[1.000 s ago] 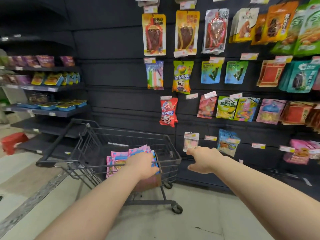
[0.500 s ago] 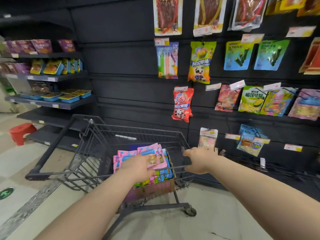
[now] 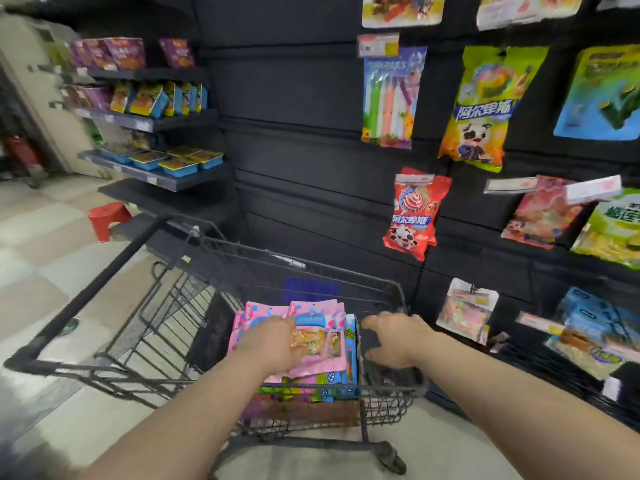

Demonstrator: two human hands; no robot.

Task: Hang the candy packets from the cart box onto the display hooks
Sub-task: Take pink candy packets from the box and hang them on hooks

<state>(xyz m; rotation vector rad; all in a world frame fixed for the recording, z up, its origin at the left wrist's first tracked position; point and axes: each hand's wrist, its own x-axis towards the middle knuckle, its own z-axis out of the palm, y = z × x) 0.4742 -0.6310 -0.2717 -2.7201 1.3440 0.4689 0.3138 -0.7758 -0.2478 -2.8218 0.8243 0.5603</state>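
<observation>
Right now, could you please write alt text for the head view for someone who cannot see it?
A person's left hand lies on pink candy packets in a black wire cart, the right hand at the cart's side; colourful snack bags hang on the dark display wall.

Pink candy packets (image 3: pixel 322 341) with clear windows lie stacked in the brownish box (image 3: pixel 304 412) inside the cart (image 3: pixel 381 386).
</observation>
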